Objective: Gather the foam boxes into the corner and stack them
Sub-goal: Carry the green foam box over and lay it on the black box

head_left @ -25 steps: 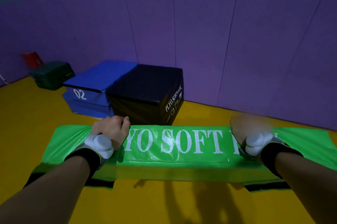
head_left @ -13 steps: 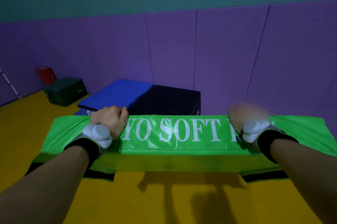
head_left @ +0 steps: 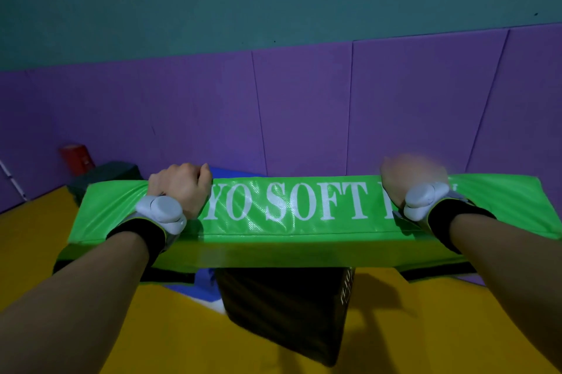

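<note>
I hold a flat green foam box (head_left: 304, 221) with white lettering level in the air, long side across the view. My left hand (head_left: 182, 188) grips its top edge near the left end. My right hand (head_left: 407, 179) grips the same edge near the right end and looks blurred. Below the green box stands a black foam box (head_left: 282, 312) on the floor. A blue foam box (head_left: 203, 285) shows beside the black one on its left, mostly hidden by the green box.
Purple padded wall panels (head_left: 304, 112) run behind, with a teal wall above. The floor (head_left: 425, 328) is yellow matting. A dark green box (head_left: 103, 172) and a red object (head_left: 74, 154) sit at the far left by the wall.
The green box has risen and moved forward over the black box. The black and blue boxes, earlier seen beyond it, now show below it. Both hands keep their grip.
</note>
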`<act>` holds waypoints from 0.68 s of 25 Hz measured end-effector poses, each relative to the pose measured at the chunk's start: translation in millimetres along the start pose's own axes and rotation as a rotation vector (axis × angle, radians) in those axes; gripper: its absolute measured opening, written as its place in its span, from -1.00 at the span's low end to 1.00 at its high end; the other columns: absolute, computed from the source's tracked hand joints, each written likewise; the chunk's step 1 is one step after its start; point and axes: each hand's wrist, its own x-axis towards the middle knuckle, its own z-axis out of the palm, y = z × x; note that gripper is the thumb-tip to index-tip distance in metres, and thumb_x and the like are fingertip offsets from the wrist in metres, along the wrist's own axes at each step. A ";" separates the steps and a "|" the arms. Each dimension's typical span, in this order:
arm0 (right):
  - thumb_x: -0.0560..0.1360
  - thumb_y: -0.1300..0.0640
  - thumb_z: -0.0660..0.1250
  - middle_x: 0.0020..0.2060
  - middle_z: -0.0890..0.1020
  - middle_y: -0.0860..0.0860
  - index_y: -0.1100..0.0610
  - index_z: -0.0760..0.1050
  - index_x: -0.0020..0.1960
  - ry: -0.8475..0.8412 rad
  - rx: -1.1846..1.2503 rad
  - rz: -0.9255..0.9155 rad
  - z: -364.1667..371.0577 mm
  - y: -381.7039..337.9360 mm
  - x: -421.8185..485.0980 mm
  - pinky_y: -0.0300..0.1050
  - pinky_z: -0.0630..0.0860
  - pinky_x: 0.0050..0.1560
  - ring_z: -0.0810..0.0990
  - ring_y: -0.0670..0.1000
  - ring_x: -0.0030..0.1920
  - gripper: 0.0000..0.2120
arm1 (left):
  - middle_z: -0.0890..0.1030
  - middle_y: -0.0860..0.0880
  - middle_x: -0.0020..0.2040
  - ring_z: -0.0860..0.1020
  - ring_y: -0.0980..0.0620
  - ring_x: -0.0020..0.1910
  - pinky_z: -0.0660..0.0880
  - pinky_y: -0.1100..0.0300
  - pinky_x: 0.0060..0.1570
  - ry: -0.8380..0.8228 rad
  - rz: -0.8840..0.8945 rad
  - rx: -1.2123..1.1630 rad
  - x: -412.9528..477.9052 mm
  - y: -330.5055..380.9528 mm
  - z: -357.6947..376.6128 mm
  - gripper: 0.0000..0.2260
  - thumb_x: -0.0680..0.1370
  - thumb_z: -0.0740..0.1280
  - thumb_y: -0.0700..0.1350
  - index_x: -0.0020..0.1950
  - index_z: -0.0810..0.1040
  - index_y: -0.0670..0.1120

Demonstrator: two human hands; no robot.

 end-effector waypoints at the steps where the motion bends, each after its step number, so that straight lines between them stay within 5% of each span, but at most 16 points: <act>1: 0.52 -0.09 -0.02 -0.58 0.37 0.00 0.15 0.33 -0.48 0.008 0.004 0.005 7.5 -9.2 19.1 -0.21 0.13 -0.46 0.30 0.03 -0.57 -0.50 | 0.39 -0.03 -0.53 0.36 -0.16 -0.49 0.28 0.09 -0.35 0.009 0.006 -0.004 24.0 -6.1 12.1 -0.49 0.56 -0.01 0.12 -0.49 0.36 -0.11; 17: 0.53 -0.05 0.06 -0.62 0.27 0.00 0.19 0.31 -0.51 0.094 -0.086 0.192 264.6 -87.1 336.9 -0.19 0.07 -0.46 0.21 0.04 -0.60 -0.49 | 0.34 -0.05 -0.53 0.36 -0.18 -0.46 0.31 0.07 -0.31 0.001 0.139 -0.131 390.7 -34.8 322.1 -0.53 0.59 0.02 0.09 -0.47 0.32 -0.09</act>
